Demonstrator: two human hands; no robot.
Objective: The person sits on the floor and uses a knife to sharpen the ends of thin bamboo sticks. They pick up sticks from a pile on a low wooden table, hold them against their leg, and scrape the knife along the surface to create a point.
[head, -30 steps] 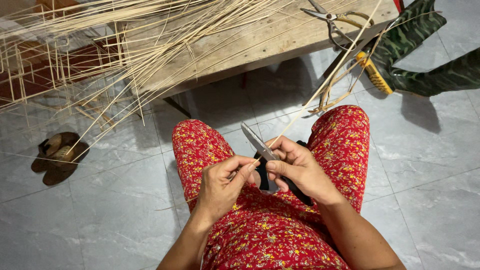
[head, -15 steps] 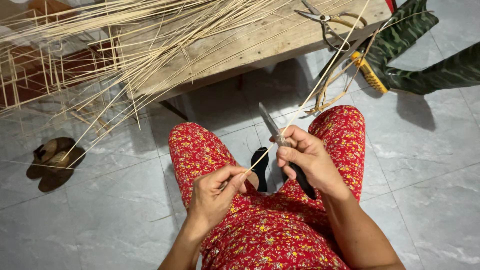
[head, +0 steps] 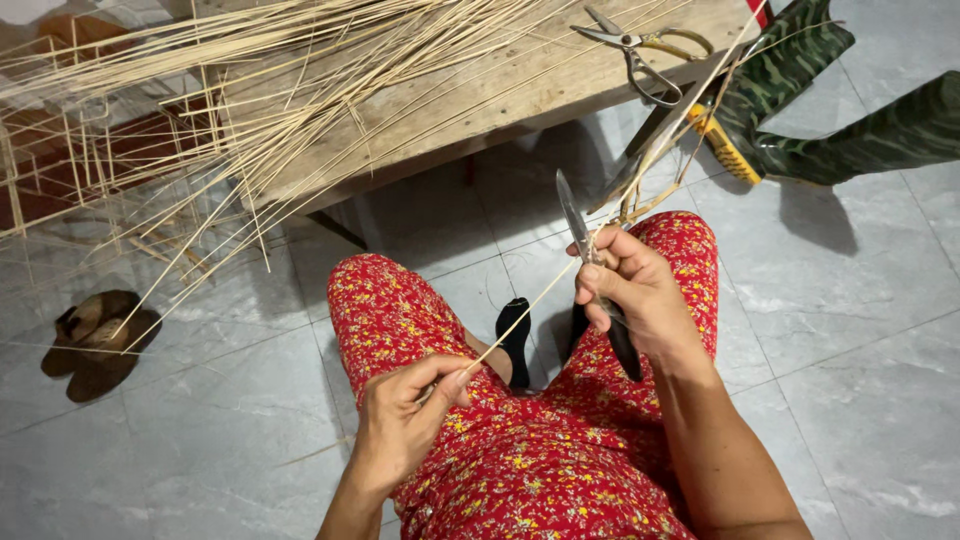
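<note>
She's sitting low in those red floral trousers [head: 540, 460], right hand [head: 640, 290] raised in front of her right knee, fist wrapped tight around a knife [head: 590, 270] with the blade pointing up and away. Left hand [head: 405, 425] is sitting down by her lap, thumb and fingers pinching the near end of a thin bamboo strip [head: 530, 305] that's running diagonally up past the blade toward the wooden bench [head: 520, 90]. Compared to half a second back, the hands are pulling further apart, knife hand riding higher. No real containers here, just loose bamboo strips [head: 250, 90] and scissors [head: 640, 45] lying on the bench.
</note>
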